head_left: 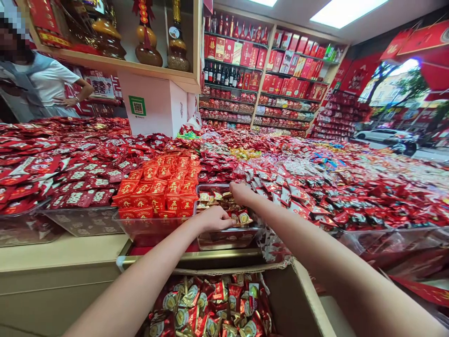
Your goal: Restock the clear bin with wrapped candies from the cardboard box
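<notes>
My left hand (215, 218) is at the near side of a clear plastic bin (226, 238), its fingers reaching over gold and red wrapped sweets (244, 218). My right hand (240, 193) is curled at the far right part of the same bin; its fingertips are turned away, so what it holds, if anything, is hidden. Below the bin, an open cardboard box (301, 299) holds many similar red and gold wrapped sweets (210, 304).
Orange-red packets (157, 189) fill the bin on the left. Red and white packets (280, 180) are heaped on the right. A person (52, 77) stands at the far left. Shelves of bottles and red boxes (238, 51) line the back.
</notes>
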`<action>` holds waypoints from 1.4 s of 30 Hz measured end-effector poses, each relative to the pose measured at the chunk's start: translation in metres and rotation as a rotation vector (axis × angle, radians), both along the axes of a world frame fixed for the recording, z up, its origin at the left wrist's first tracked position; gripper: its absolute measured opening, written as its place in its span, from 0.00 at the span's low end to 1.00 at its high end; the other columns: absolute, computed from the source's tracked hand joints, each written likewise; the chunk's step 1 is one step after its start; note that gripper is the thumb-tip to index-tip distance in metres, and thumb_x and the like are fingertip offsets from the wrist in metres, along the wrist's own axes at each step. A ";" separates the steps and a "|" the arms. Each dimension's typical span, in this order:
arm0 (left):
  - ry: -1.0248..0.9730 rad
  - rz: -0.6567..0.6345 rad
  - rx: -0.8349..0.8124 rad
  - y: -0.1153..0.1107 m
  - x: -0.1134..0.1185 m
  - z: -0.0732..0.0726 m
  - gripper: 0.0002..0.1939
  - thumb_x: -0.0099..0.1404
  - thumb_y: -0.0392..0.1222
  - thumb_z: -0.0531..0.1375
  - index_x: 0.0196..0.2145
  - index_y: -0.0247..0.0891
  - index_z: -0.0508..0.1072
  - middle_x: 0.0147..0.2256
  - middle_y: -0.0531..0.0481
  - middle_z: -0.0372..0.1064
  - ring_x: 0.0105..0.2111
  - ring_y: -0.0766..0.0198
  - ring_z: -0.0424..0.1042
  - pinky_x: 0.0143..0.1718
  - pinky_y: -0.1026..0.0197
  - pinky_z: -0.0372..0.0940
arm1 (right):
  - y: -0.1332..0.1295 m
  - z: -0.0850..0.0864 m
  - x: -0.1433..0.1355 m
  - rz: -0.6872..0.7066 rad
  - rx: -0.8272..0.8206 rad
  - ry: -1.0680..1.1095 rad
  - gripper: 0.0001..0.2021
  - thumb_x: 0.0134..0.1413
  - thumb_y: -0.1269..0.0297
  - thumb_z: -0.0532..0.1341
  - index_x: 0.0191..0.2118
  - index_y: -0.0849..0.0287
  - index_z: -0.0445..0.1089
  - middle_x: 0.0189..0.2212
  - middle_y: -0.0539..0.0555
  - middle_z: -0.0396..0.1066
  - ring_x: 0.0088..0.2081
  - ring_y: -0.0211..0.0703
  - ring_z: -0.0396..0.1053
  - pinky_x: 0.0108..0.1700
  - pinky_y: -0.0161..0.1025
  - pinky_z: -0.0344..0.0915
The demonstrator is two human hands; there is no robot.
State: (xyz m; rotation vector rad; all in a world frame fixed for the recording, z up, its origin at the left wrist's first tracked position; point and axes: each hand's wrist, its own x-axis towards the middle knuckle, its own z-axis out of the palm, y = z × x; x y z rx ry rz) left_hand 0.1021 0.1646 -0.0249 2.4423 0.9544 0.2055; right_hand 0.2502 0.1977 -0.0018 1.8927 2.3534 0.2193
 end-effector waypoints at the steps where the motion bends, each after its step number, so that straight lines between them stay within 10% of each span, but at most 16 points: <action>1: 0.000 0.001 0.004 -0.001 0.000 0.001 0.22 0.55 0.52 0.51 0.12 0.36 0.62 0.12 0.59 0.42 0.15 0.72 0.43 0.18 0.64 0.40 | 0.001 0.001 0.000 0.012 -0.016 0.003 0.14 0.53 0.67 0.55 0.46 0.64 0.61 0.41 0.56 0.67 0.40 0.43 0.67 0.40 0.44 0.65; 12: -0.020 0.030 0.006 0.000 0.000 -0.003 0.11 0.61 0.42 0.53 0.39 0.35 0.69 0.29 0.52 0.69 0.27 0.67 0.67 0.29 0.63 0.60 | -0.007 0.008 -0.003 0.094 -0.091 -0.046 0.21 0.49 0.70 0.57 0.50 0.68 0.56 0.44 0.62 0.67 0.44 0.47 0.66 0.44 0.44 0.63; 24: 0.010 0.087 0.119 -0.001 0.000 0.003 0.10 0.63 0.40 0.52 0.39 0.34 0.68 0.36 0.49 0.69 0.36 0.63 0.68 0.38 0.56 0.63 | -0.031 0.032 -0.007 0.158 -0.063 -0.030 0.16 0.49 0.78 0.49 0.45 0.71 0.64 0.43 0.70 0.67 0.47 0.55 0.63 0.45 0.44 0.58; 28: 0.107 0.108 0.156 -0.006 -0.004 0.013 0.09 0.64 0.37 0.51 0.39 0.34 0.68 0.36 0.49 0.69 0.37 0.63 0.68 0.38 0.57 0.63 | -0.042 0.038 -0.013 0.197 -0.283 -0.007 0.13 0.46 0.73 0.55 0.40 0.65 0.70 0.37 0.61 0.72 0.39 0.48 0.68 0.37 0.37 0.62; 33: 0.370 0.057 0.103 -0.015 -0.011 0.032 0.04 0.58 0.36 0.58 0.33 0.34 0.70 0.30 0.52 0.69 0.31 0.65 0.69 0.33 0.58 0.64 | -0.042 0.021 -0.017 0.296 -0.595 0.030 0.19 0.38 0.71 0.59 0.41 0.55 0.71 0.33 0.49 0.74 0.31 0.37 0.68 0.30 0.29 0.61; 42: 0.631 0.053 0.093 -0.019 -0.005 0.046 0.05 0.60 0.38 0.57 0.33 0.34 0.69 0.33 0.51 0.68 0.33 0.64 0.69 0.35 0.58 0.65 | -0.043 0.004 -0.027 0.338 -0.531 0.101 0.16 0.41 0.69 0.54 0.39 0.63 0.71 0.34 0.54 0.73 0.32 0.40 0.67 0.29 0.31 0.59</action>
